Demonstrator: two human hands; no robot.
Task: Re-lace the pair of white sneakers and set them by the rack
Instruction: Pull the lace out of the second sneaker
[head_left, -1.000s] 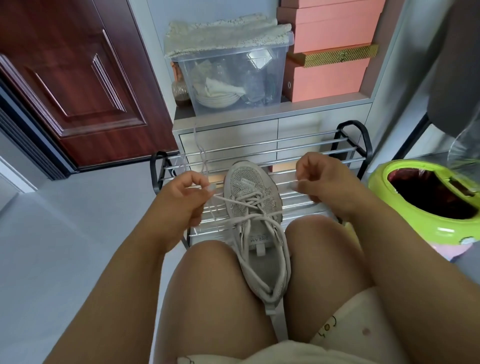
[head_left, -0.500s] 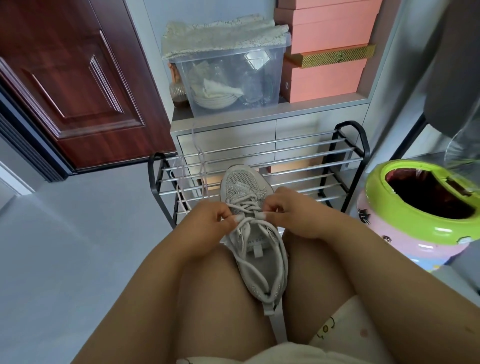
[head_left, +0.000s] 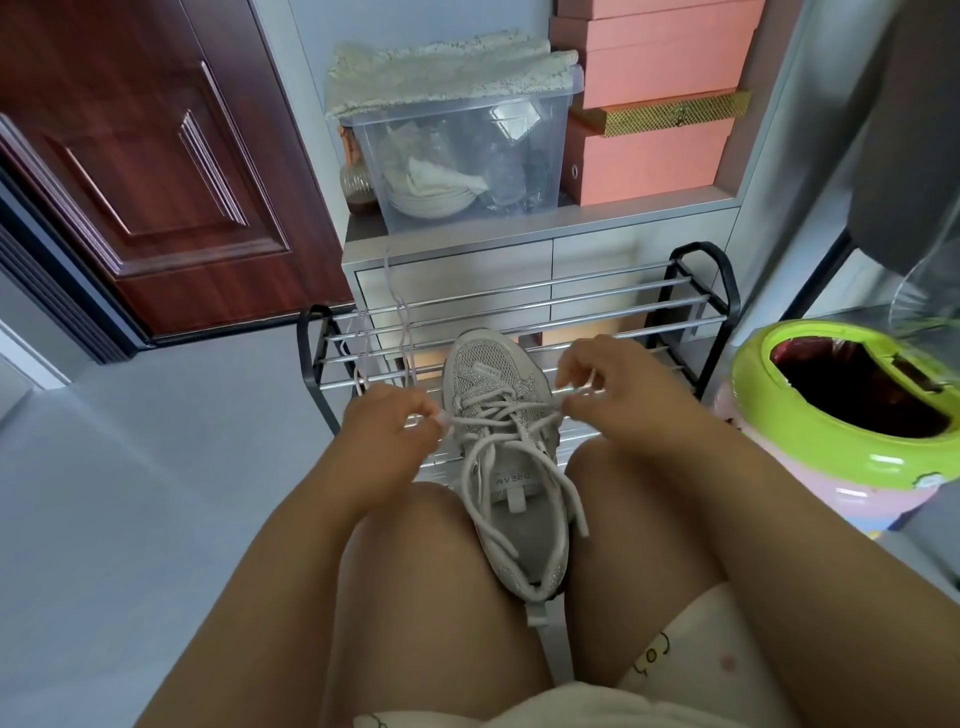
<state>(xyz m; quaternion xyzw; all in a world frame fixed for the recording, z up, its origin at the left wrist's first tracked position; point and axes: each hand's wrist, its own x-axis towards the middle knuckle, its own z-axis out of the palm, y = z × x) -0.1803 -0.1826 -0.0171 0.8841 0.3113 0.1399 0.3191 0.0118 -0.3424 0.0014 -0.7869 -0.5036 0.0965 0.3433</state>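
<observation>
One white sneaker (head_left: 511, 499) is wedged between my knees, toe pointing away toward the shoe rack (head_left: 597, 306). Its white lace (head_left: 498, 415) crosses the upper eyelets, with loose loops lying over the tongue. My left hand (head_left: 387, 426) pinches the lace at the shoe's left side. My right hand (head_left: 608, 387) pinches the other part of the lace at the right side. A second loose lace (head_left: 400, 317) hangs over the rack's left rails. The other sneaker is not visible.
A grey drawer cabinet (head_left: 519, 260) stands behind the rack with a clear storage box (head_left: 462, 150) and pink boxes (head_left: 649, 156) on top. A green-rimmed pink bin (head_left: 852, 441) stands at the right. A dark red door (head_left: 156, 156) is at the left above grey floor.
My hands came together over the eyelets half a second ago. Now they have drawn apart again, pulling the lace sideways to left and right.
</observation>
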